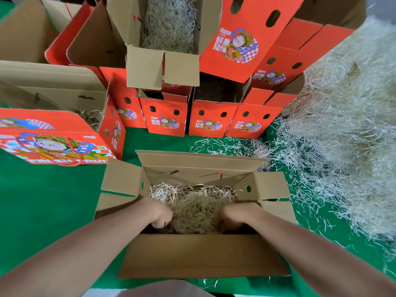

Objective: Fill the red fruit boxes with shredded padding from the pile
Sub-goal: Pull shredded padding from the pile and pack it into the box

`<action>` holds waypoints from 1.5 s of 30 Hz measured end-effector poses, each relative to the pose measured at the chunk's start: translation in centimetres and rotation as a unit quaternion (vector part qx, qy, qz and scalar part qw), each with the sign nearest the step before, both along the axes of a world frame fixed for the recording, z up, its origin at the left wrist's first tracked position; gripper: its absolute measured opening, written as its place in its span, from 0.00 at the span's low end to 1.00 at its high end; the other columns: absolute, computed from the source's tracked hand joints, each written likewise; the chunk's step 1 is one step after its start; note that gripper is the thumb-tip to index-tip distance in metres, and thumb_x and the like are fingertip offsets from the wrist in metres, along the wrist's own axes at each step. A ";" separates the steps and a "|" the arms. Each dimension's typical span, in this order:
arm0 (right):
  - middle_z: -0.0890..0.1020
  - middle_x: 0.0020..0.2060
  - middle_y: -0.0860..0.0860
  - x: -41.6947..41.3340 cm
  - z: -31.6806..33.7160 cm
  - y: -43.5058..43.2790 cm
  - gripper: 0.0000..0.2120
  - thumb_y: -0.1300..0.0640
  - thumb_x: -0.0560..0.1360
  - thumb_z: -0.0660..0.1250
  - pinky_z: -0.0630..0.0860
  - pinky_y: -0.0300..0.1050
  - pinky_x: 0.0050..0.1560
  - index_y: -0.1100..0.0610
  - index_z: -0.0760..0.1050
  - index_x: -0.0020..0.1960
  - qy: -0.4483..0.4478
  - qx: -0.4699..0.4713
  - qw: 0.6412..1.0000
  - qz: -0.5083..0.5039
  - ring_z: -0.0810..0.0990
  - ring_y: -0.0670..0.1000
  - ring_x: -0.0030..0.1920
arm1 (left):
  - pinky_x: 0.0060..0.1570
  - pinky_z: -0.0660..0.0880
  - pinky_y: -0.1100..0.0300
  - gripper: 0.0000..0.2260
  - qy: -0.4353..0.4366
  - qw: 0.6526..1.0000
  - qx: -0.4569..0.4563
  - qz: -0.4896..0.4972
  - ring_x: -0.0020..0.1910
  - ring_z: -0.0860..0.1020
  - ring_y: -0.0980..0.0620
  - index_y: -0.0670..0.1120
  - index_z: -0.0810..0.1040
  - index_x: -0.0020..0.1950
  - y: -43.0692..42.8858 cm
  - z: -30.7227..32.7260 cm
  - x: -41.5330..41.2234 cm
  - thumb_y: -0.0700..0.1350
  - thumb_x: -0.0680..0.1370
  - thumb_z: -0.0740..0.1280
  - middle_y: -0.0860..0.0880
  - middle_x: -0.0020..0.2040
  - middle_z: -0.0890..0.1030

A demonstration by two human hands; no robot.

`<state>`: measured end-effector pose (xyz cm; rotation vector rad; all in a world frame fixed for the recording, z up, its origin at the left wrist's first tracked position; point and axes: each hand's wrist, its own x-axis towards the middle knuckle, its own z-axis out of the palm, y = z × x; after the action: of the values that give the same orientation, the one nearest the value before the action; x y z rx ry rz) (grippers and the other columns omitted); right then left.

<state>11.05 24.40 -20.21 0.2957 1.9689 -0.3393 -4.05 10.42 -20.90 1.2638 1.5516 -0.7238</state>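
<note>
An open fruit box (203, 254) stands right in front of me with its brown flaps spread. A wad of pale shredded padding (195, 207) lies inside it. My left hand (159, 213) and my right hand (235, 215) are both down in the box, one at each side of the wad. Their fingers curl downward into the padding, and the fingertips are hidden behind the near wall. The big pile of shredded padding (342, 136) rises on the right.
Several red fruit boxes (165, 116) stand stacked behind, and the top one (169, 24) holds padding. A closed red box (53, 138) lies at the left. Loose shreds (225, 145) are scattered over the green table cover (53, 200).
</note>
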 end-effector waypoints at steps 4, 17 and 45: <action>0.64 0.70 0.58 -0.5 -0.3 0.6 0.25 0.72 0.73 0.55 0.64 0.55 0.68 0.57 0.68 0.67 0.150 0.054 0.986 -0.051 0.65 0.60 0.68 | 0.67 0.65 0.46 0.25 0.042 0.991 0.121 0.046 0.70 0.62 0.39 0.45 0.68 0.70 0.8 0.1 -0.7 0.32 0.74 0.56 0.43 0.67 0.66; 0.79 0.57 0.49 0.4 4.9 -0.6 0.12 0.58 0.77 0.60 0.72 0.49 0.61 0.51 0.79 0.56 0.396 0.115 0.895 -0.169 0.77 0.50 0.56 | 0.51 0.74 0.60 0.05 0.012 0.830 0.503 0.239 0.45 0.75 0.56 0.49 0.79 0.46 -1.0 5.7 -1.2 0.39 0.76 0.67 0.53 0.49 0.80; 0.75 0.62 0.46 12.7 7.3 -2.0 0.36 0.58 0.69 0.71 0.79 0.56 0.44 0.28 0.61 0.64 0.296 -0.350 0.611 -0.646 0.77 0.59 0.58 | 0.49 0.76 0.48 0.11 -0.220 0.368 0.362 0.828 0.43 0.80 0.47 0.48 0.77 0.57 -11.3 7.9 6.3 0.46 0.74 0.68 0.49 0.47 0.83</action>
<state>23.72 22.35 -12.93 1.1703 1.6377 -2.3287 2.28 -0.91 -13.04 -0.2438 1.7004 1.6286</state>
